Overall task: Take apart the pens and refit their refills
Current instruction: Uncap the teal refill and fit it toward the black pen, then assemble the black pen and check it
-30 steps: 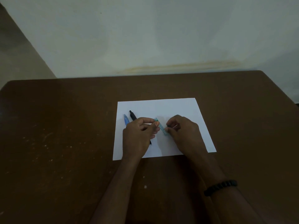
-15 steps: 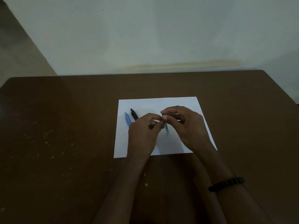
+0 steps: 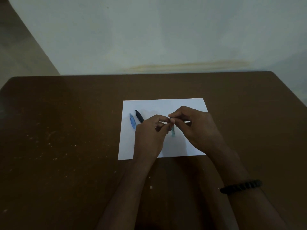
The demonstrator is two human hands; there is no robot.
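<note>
— Where the two hands meet over the paper (image 3: 163, 106), what is held?
— A teal pen (image 3: 173, 131) is held there. Its top is pinched by the right hand (image 3: 193, 128), and it hangs down with its tip close to the paper. Its top is also pinched by the fingertips of the left hand (image 3: 150, 136).
— Are other pens seen?
— Yes. A blue pen (image 3: 132, 121) and a black pen (image 3: 139, 116) are laid side by side on the left part of the paper. The near end of the black pen is hidden by the left hand.
— What is the paper laid on?
— It is laid on a brown table (image 3: 66, 130). A dark bracelet (image 3: 241, 186) is worn on the right wrist.
</note>
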